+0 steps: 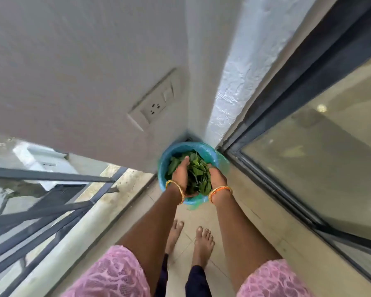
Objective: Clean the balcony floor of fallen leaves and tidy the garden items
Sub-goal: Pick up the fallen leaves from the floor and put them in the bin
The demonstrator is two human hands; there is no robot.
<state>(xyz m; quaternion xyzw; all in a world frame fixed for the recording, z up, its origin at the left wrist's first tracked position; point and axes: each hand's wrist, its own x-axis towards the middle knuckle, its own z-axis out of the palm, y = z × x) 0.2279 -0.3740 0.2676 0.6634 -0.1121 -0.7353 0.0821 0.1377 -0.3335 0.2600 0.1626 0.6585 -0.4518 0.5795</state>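
A blue bin (pixel 176 150) lined with a thin blue-green plastic bag stands on the floor in the corner, between the white wall and the glass door. Green leaves (pixel 198 177) are bunched above its opening. My left hand (pixel 180 173) cups the bunch from the left and my right hand (pixel 217 179) cups it from the right, fingers curled round the leaves. More green leaves (pixel 173 165) lie inside the bin under the hands. Both wrists wear bangles.
My bare feet (pixel 202 243) stand on the beige tiled floor (pixel 257 228) behind the bin. A dark metal railing (pixel 51 213) and a low ledge run along the left. A sliding glass door (pixel 321 159) with a dark frame runs along the right. A wall socket (pixel 154 108) sits above the bin.
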